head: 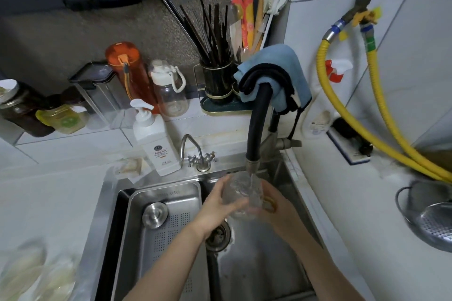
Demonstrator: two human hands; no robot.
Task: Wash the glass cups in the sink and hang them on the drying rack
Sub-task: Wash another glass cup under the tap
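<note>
Left hand (215,205) fingers were curled round the glass cup (242,197), thumb up its near side. Right hand (274,205) cupped the other side w/ something yellowish, maybe a sponge; I couldn't tell how its fingers lay behind the glass. Cup sat tilted over the sink (256,264), right under the black faucet (256,124), water running into it. Drain (218,236) just below the left wrist. Steel drain tray (159,222) to the left, soap bottle (156,144) on the ledge behind, blue cloth (276,68) draped over the faucet
</note>
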